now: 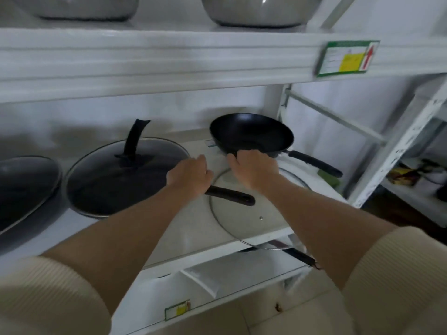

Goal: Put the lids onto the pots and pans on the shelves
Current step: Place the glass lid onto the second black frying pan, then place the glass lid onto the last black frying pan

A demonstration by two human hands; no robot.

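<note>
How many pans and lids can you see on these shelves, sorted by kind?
Black pans on the middle shelf: 3 (open pan, lidded pan, partly cut-off pan)
Grey pots on the top shelf: 2 ()
Loose glass lid: 1
Lids already on pans: 2
Total: 8

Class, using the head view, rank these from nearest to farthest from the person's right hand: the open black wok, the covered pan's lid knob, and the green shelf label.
From the right hand:
1. Black wok, touching, just behind.
2. Lid knob, left.
3. Green label, upper shelf edge, up right.
</note>
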